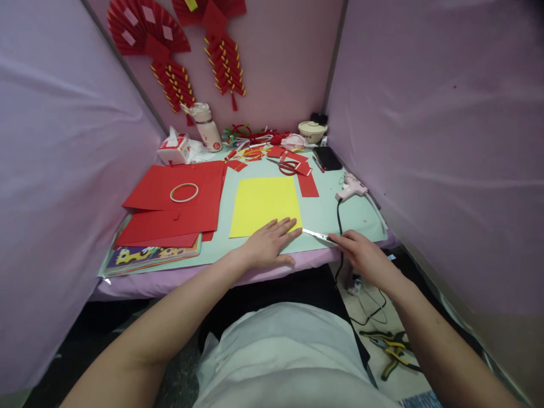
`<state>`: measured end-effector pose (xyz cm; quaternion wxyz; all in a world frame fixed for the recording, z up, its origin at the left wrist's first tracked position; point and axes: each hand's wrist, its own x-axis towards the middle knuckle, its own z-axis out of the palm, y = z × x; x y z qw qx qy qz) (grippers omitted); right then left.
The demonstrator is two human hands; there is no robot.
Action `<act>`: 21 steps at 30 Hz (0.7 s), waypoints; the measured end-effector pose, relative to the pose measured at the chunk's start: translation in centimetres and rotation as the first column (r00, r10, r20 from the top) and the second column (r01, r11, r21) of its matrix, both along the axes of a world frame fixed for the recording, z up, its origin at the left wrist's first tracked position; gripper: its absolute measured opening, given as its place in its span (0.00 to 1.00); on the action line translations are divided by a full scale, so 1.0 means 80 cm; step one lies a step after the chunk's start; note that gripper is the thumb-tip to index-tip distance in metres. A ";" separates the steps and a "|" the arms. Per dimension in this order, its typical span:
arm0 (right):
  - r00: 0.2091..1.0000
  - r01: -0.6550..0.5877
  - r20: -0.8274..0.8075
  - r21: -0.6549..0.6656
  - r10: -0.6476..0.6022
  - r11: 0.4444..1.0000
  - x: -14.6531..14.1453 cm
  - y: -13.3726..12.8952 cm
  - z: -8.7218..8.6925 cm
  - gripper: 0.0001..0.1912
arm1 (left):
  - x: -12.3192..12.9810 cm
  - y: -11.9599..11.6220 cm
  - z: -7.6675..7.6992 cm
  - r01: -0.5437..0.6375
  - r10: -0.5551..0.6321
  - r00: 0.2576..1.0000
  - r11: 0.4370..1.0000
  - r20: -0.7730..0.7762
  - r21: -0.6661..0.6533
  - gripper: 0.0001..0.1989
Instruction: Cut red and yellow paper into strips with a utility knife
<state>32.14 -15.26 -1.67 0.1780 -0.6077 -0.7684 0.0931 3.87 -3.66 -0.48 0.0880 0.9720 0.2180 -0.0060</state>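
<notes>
A sheet of yellow paper (266, 201) lies flat on the pale green table covering. My left hand (272, 241) rests on its near right part, fingers stretched out and palm down. In my right hand (359, 249) is a slim silver utility knife (317, 234), pointing left. Its tip meets the right edge of the yellow paper near my left fingertips. My right fingers are closed round the handle, part of which they hide.
Red card sheets (191, 221) with a tape roll (184, 192) lie at left. Scissors (287, 165) and red scraps sit behind the paper. A corded glue gun (351, 187) and phone (327, 158) are at right. Pliers (393, 348) lie below the table.
</notes>
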 end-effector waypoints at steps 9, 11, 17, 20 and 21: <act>1.000 -0.006 0.016 -0.038 0.007 0.999 -0.008 0.001 0.004 0.23 | 0.000 -0.002 0.004 -0.006 0.007 0.999 1.000 -0.033 0.014 0.47; 0.999 0.001 0.044 -0.027 0.000 1.000 -0.012 0.001 0.005 0.23 | 0.000 -0.002 0.005 -0.009 0.010 0.999 1.000 -0.034 0.015 0.48; 0.998 0.001 0.059 -0.041 0.001 0.999 -0.014 -0.006 0.007 0.26 | 0.001 -0.002 0.004 -0.014 0.014 0.999 1.000 -0.035 0.015 0.47; 0.998 0.007 0.059 -0.056 -0.004 0.998 -0.013 -0.010 0.007 0.26 | 0.001 -0.002 0.003 -0.010 0.011 0.999 1.000 -0.034 0.021 0.47; 0.998 0.008 0.064 -0.060 -0.004 0.998 -0.014 -0.010 0.006 0.26 | 0.001 -0.002 0.003 -0.009 0.009 0.999 1.000 -0.034 0.023 0.47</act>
